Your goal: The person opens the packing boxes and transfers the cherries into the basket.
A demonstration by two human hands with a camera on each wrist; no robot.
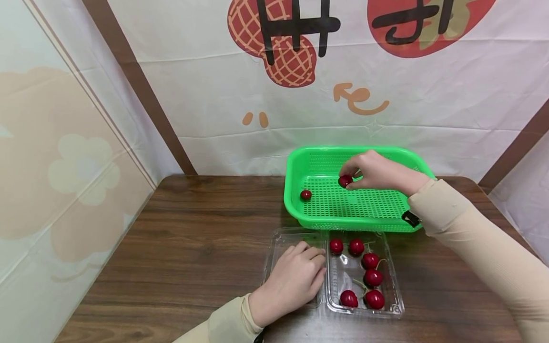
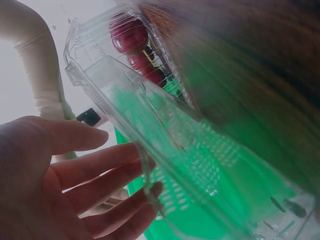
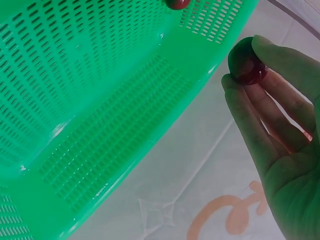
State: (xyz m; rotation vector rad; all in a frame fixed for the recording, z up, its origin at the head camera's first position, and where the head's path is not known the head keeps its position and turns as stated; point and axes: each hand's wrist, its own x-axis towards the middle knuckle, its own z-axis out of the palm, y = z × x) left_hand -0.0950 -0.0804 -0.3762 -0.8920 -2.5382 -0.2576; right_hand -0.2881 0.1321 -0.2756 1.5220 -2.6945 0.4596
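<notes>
My right hand point(image 1: 377, 172) pinches a dark red cherry point(image 1: 345, 181) between thumb and fingertips over the green basket point(image 1: 289, 190). The right wrist view shows the same cherry point(image 3: 247, 62) at the fingertips. Another cherry point(image 1: 306, 195) lies on the basket floor at the left. In front of the basket is a clear plastic clamshell box, lid folded out to the left. Several cherries, such as one at the front point(image 1: 374, 299), sit in its right half point(image 1: 396, 305). My left hand point(image 1: 293, 276) rests on the lid point(image 1: 280, 238), its loosely bent fingers point(image 2: 95, 162) touching the lid's edge.
The brown wooden table point(image 1: 180, 247) carries both containers. Behind it hangs a printed white cloth point(image 1: 206, 95), close behind the basket. The right forearm point(image 1: 484, 243) reaches over the table's right side.
</notes>
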